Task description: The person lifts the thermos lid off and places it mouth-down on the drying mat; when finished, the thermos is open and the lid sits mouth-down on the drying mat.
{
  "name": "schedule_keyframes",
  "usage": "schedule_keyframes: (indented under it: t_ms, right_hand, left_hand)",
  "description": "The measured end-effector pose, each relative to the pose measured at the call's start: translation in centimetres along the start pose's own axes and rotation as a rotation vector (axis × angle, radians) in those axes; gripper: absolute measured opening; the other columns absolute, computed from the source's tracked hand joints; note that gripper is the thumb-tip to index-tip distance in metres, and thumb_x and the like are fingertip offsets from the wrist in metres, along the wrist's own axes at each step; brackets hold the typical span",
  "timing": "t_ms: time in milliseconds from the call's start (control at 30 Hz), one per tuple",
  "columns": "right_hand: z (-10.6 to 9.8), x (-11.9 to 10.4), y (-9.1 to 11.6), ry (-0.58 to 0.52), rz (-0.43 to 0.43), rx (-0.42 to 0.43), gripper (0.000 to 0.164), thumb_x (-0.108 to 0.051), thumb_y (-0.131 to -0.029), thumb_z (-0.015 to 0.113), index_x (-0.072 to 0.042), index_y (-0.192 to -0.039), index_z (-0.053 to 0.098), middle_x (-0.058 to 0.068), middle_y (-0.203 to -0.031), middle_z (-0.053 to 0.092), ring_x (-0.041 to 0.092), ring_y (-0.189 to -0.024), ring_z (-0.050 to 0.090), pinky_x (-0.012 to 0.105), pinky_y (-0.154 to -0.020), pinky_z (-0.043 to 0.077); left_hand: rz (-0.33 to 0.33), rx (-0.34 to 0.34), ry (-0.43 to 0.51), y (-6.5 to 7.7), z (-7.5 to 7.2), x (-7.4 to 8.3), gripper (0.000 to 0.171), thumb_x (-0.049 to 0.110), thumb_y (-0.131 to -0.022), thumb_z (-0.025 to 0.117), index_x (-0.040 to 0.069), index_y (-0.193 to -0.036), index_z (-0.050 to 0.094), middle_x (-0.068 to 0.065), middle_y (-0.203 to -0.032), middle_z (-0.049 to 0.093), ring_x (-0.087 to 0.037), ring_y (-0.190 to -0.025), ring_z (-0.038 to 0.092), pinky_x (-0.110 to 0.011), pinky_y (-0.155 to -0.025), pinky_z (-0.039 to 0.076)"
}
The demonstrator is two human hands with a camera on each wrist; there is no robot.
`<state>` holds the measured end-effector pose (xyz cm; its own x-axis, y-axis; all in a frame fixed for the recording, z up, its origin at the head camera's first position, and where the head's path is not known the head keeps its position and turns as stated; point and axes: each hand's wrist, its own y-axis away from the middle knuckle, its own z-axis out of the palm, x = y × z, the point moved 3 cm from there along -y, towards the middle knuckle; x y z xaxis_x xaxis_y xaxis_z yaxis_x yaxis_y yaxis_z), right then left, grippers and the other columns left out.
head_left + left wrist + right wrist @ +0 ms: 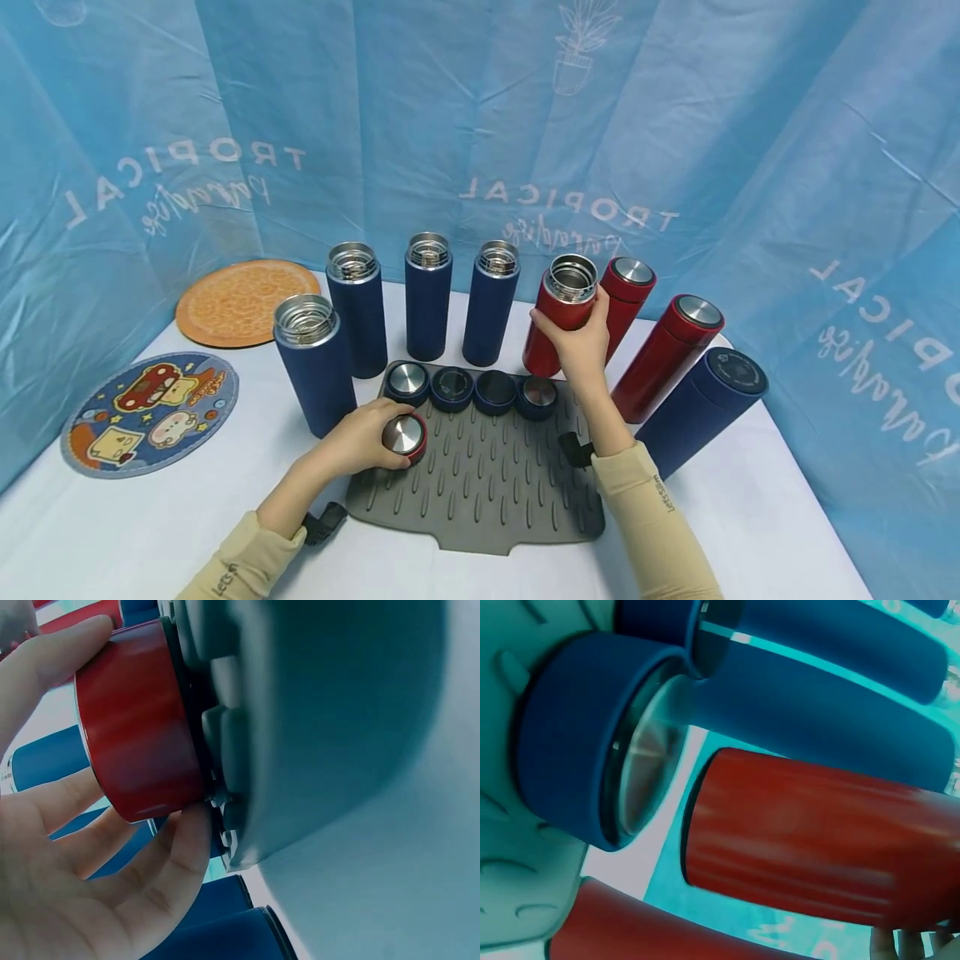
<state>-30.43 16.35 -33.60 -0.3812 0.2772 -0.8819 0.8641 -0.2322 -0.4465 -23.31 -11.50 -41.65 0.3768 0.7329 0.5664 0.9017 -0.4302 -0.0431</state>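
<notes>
My left hand (362, 442) holds a red lid with a silver top (405, 435) at the left side of the grey drying mat (487, 500). In the left wrist view, thumb and fingers are around the red lid (139, 720), whose base is at the mat's surface. My right hand (583, 340) grips an uncapped red flask (542, 350) near its steel mouth, behind the mat. From the right wrist view, the red flask (802, 832) appears with fingertips (911, 943) at its upper part. A row of blue lids (452, 388) lies along the mat's back edge.
Several uncapped blue flasks (427, 308) stand behind and left of the mat. At the right are two capped red flasks (663, 358) and a capped blue flask (693, 408). Two round mats, one orange (243, 302) and one cartoon-printed (150, 414), lie at the left.
</notes>
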Motion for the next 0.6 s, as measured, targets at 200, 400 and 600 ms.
schedule_keyframes:
  t_ms: [200, 400, 600]
  right_hand:
    - [1.3, 2.2, -1.6, 0.042, -0.004, 0.011, 0.077, -0.022, -0.073, 0.078, -0.014, -0.135, 0.034, 0.004, -0.127, 0.05, 0.015, -0.118, 0.046, 0.042, -0.096, 0.041]
    - [2.1, 3.5, -2.9, 0.082, 0.085, 0.006, 0.077, -0.024, -0.075, 0.076, -0.013, -0.137, 0.032, 0.006, -0.129, 0.049, 0.018, -0.118, 0.047, 0.042, -0.096, 0.041]
    - [2.5, 4.6, -3.5, 0.08, 0.168, -0.01, 0.077, -0.025, -0.077, 0.075, -0.012, -0.138, 0.03, 0.008, -0.13, 0.048, 0.021, -0.118, 0.048, 0.042, -0.096, 0.041]
  left_hand:
    - [-0.01, -0.004, 0.002, -0.1, 0.0, -0.1, 0.066, 0.021, -0.063, 0.083, -0.002, -0.12, 0.057, -0.016, -0.111, 0.059, -0.028, -0.096, 0.058, -0.04, -0.076, 0.05]
    - [-0.011, -0.012, 0.011, -0.2, 0.0, -0.2, 0.066, 0.021, -0.063, 0.083, -0.002, -0.12, 0.057, -0.016, -0.111, 0.059, -0.029, -0.097, 0.058, -0.04, -0.076, 0.05]
    - [-0.016, -0.021, 0.013, -0.1, 0.0, -0.1, 0.066, 0.022, -0.063, 0.083, -0.001, -0.119, 0.057, -0.016, -0.11, 0.059, -0.029, -0.097, 0.058, -0.041, -0.077, 0.05]
